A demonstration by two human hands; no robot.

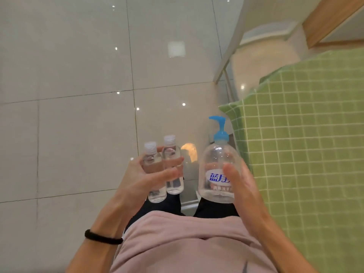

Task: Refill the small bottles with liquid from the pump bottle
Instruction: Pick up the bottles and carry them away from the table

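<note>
My left hand (146,175) grips two small clear bottles side by side, both upright with ribbed clear caps on: the left small bottle (152,164) and the right small bottle (173,154). My right hand (239,184) holds a larger clear pump bottle (215,164) with a blue pump head (219,128) and a white label with blue writing. All three bottles are held in the air in front of my body, above the floor. How much liquid they hold is hard to tell.
Glossy pale floor tiles (78,75) fill the left and centre. A table with a green checked cloth (305,154) stands on the right, its edge close to the pump bottle. A white stool or bin (266,62) sits beyond the table, under a wooden frame.
</note>
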